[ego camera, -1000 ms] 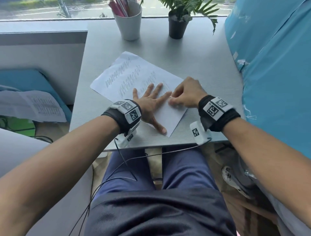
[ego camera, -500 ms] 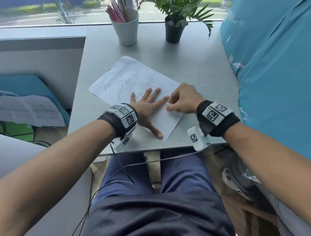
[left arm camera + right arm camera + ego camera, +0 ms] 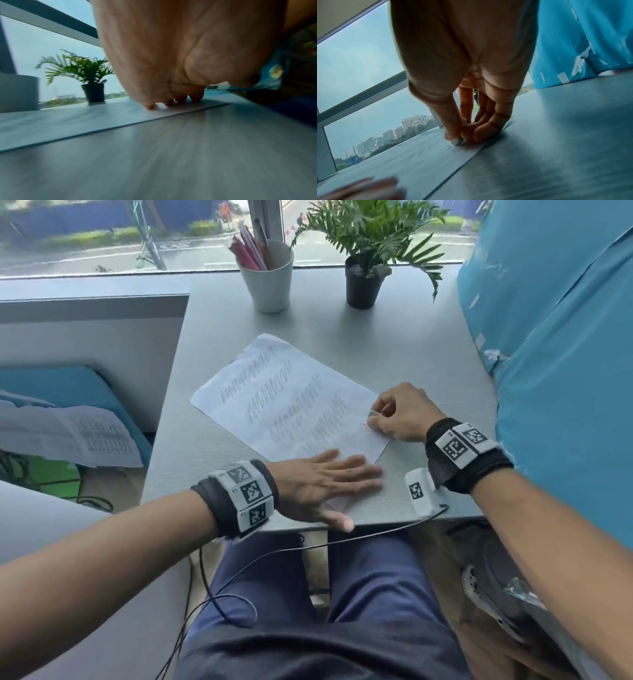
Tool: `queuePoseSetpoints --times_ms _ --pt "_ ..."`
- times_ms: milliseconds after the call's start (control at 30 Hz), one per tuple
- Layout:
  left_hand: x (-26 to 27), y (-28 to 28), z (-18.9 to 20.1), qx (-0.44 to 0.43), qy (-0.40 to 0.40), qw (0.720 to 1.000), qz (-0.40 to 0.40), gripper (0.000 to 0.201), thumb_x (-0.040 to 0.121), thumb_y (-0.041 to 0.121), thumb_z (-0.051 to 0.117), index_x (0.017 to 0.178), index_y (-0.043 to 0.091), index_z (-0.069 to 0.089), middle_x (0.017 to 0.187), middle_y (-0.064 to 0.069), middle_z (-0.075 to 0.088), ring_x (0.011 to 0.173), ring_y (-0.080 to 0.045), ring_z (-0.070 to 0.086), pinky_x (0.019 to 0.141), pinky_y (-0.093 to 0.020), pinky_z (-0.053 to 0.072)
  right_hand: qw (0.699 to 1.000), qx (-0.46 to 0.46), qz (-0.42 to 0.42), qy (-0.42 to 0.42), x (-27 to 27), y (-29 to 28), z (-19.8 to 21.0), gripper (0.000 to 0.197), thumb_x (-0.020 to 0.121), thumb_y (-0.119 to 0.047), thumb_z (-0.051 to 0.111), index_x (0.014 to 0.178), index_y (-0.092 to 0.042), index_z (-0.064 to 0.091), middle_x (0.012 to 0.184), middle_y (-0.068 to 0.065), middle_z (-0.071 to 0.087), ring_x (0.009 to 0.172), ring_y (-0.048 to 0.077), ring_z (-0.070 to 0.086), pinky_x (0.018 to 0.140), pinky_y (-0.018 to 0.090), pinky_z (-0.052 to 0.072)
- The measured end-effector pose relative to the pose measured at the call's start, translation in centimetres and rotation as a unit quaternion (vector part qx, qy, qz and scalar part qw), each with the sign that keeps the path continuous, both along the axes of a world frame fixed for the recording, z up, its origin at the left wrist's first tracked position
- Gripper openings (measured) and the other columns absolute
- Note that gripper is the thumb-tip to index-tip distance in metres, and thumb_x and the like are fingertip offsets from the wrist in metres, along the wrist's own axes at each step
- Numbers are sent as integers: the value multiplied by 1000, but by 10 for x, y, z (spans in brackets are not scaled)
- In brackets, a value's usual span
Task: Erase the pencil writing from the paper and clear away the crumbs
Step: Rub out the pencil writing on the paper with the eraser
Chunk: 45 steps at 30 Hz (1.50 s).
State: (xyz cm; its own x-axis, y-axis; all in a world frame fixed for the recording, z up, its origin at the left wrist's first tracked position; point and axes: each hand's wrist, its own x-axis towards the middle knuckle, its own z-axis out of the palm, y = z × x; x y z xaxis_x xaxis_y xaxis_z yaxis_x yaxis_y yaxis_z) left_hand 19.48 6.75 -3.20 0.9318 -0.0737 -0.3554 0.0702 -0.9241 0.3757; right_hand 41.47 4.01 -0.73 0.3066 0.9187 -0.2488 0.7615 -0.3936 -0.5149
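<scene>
The gray table (image 3: 394, 337) sits by a window (image 3: 102, 234). The flat left hand (image 3: 322, 484) presses the paper (image 3: 291, 402) at 6 o'clock. The right hand (image 3: 397, 416) pinches an eraser (image 3: 373, 414) at 3 o'clock.

No words or numbers can be read. The paper (image 3: 291, 402) has only pencil squiggles. The wrist bands (image 3: 248, 494) have black-and-white square codes. The printed sheet (image 3: 92, 436) at the left is too blurry.

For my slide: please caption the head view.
Left hand presses paper flat; right hand pinches eraser.
</scene>
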Motion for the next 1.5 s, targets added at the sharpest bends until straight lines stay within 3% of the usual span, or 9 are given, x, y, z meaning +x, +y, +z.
queuePoseSetpoints --times_ms 167,267,433,600,833,1000,1233,1333,1500 --pt "-2 45 7 122 60 980 145 90 89 76 19 156 27 -15 161 4 -24 149 -16 -21 123 -48 -6 1000 1 -12 17 1 0 0 13 80 -24 75 88 -15 76 84 3 72 74 10 60 66 16 40" --pt "7 26 10 112 26 990 83 95 90 77 22 158 20 -11 163 0 -19 151 -16 -16 122 -43 -10 1000 3 -7 12 0 1 0 13 81 -24 74 89 -14 76 83 3 70 75 12 59 69 16 39" --pt "14 -1 2 -2 15 1000 18 84 91 71 21 158 29 -5 164 8 -17 150 -13 -19 120 -43 -13 999 -33 13 36 10 6 5 10 77 -27 80 82 -19 76 81 -1 72 69 6 61 59 17 42" --pt "13 60 5 42 77 983 162 87 85 78 14 156 34 -13 160 9 -26 147 -14 -25 120 -56 -8 999 -25 8 25 6 4 5 9 78 -25 78 84 -19 76 81 -1 70 72 11 62 64 18 43" --pt "40 81 13 43 72 942 325 124 70 89 49 158 22 -7 164 5 -19 151 -14 -16 117 -64 -3 998 -36 49 -27 -6 19 14 7 76 -23 79 81 -18 77 85 1 71 84 15 67 80 29 57" --pt "40 78 6 53 40 937 344 137 55 87 66 158 29 -2 165 1 -17 151 -21 -14 117 -64 -2 999 22 19 -27 -13 53 21 7 76 -20 79 79 -14 76 83 4 73 81 19 69 77 35 60" --pt "30 85 7 58 82 945 312 139 49 89 67 154 42 -11 162 2 -26 149 -20 -24 117 -65 -5 988 -14 143 -62 -31 47 17 8 74 -18 75 73 -10 76 61 -1 65 60 14 60 58 21 48" --pt "31 87 7 61 88 946 305 140 48 89 68 154 45 -11 162 3 -26 149 -19 -24 115 -66 -7 993 36 100 -52 -22 47 20 12 74 -20 76 75 -8 78 67 3 71 65 16 65 64 27 54" --pt "29 90 7 62 101 951 287 141 45 90 68 152 48 -14 161 6 -29 148 -17 -26 113 -69 -7 989 -22 147 10 -28 41 16 7 74 -20 77 67 -19 76 58 -5 68 46 -1 60 55 18 52"
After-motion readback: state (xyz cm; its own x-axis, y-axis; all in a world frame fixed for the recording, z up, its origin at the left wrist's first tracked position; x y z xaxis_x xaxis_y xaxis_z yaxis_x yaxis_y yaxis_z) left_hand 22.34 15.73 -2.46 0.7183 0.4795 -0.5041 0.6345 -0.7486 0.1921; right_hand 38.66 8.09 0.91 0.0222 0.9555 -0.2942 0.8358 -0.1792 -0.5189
